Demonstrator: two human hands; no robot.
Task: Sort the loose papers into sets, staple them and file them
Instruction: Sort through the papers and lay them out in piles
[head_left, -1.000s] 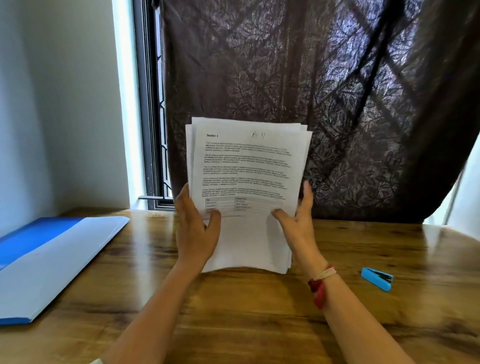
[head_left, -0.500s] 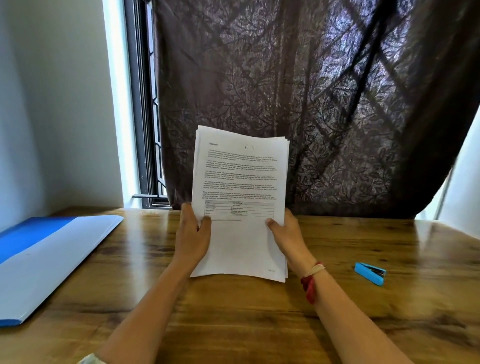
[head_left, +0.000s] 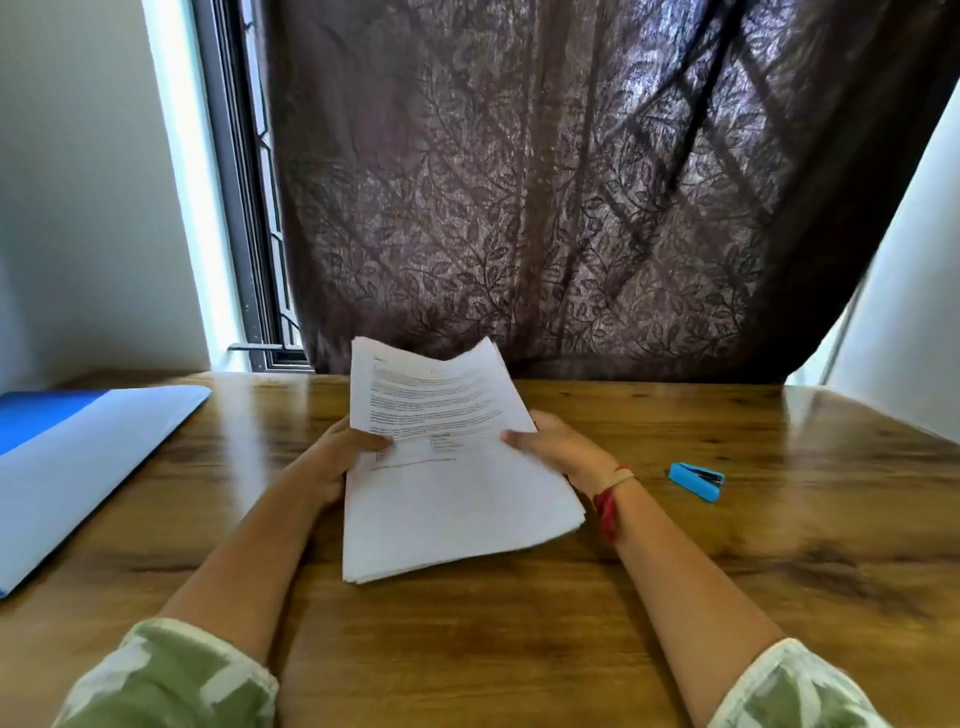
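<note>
**While both hands grip the papers, the stapler sits off to the right**

Since the left hand (head_left: 337, 452) clamps the left edge of the papers (head_left: 457, 499) and the right hand (head_left: 556, 449) the right edge, thumbs on top, neither is free. The stack's long axis runs away from the person, far end raised and near end low over the table (head_left: 519, 649); I cannot tell if it touches. Sorting probably calls for laying it flat. The stapler (head_left: 696, 480) lies nearer the right hand, and the folder (head_left: 93, 452) is well apart on the left.
</note>
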